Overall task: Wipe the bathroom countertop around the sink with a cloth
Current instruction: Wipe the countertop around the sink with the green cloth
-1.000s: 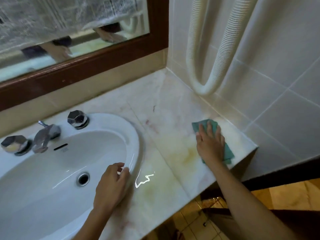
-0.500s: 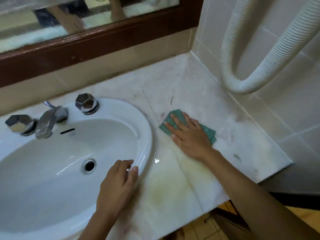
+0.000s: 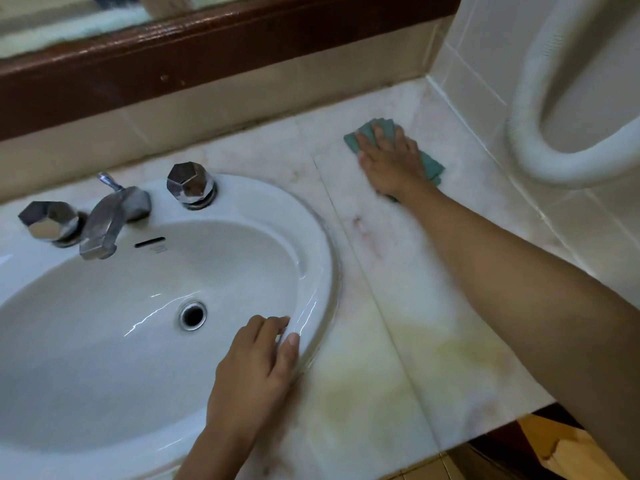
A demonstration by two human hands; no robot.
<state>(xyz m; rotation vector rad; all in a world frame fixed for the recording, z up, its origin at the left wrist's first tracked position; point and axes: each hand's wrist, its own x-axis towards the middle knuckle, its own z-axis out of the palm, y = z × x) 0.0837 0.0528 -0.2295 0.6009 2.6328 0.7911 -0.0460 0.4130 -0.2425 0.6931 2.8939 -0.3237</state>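
A folded teal cloth [image 3: 431,164] lies flat on the pale marble countertop [image 3: 398,306], far right of the white oval sink [image 3: 311,237] and close to the back wall. My right hand [image 3: 389,161] presses down on the cloth with fingers spread, so only the cloth's edges show. My left hand [image 3: 256,368] rests on the sink's near right rim, fingers curled over the edge and holding nothing. A yellowish stain [image 3: 450,355] marks the counter near its front edge.
A chrome faucet [image 3: 107,220] stands between two faceted chrome knobs [image 3: 190,183], [image 3: 48,220] at the back of the sink. A white ribbed hose [image 3: 540,157] loops down the tiled right wall. The dark wooden mirror frame [image 3: 207,60] runs above the backsplash. The counter ends at right [image 3: 540,407].
My right hand slid the cloth from the counter's front right corner toward the sink, then away to the back near the wall. My left hand stayed on the sink rim.
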